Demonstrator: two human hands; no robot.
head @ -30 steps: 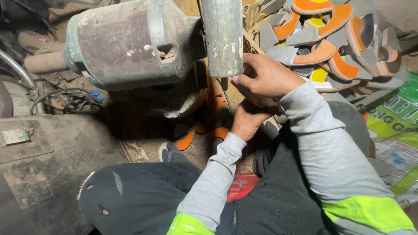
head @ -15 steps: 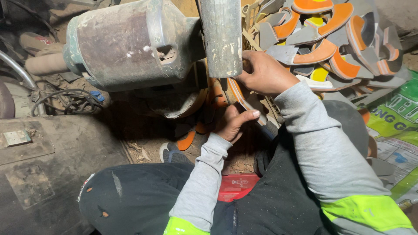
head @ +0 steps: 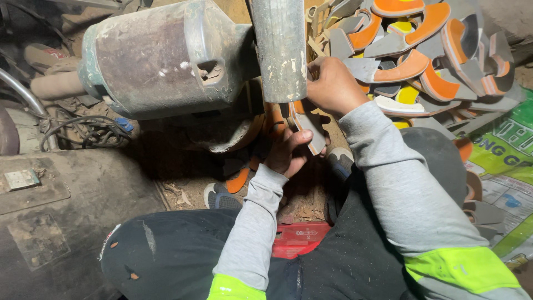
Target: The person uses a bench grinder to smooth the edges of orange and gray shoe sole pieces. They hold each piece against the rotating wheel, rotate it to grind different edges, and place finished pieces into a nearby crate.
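Note:
My right hand (head: 332, 84) grips the top edge of a flat grey shoe-sole piece (head: 311, 128) and presses it against the grey upright drum (head: 280, 47) of a grinding machine. My left hand (head: 286, 151) is under the drum with its fingers on the lower end of the same piece. Both arms wear grey sleeves with yellow-green cuffs. The piece's contact with the drum is partly hidden by my right hand.
The machine's rusty motor housing (head: 161, 55) fills the upper left. A heap of grey, orange and yellow sole pieces (head: 422, 61) lies at the upper right, more orange pieces (head: 240, 180) below the machine. A green printed sack (head: 502, 150) is right, a red box (head: 300, 240) between my knees.
My left hand has risen from low under the machine to take the lower end of the sole piece. My right hand stays at the drum.

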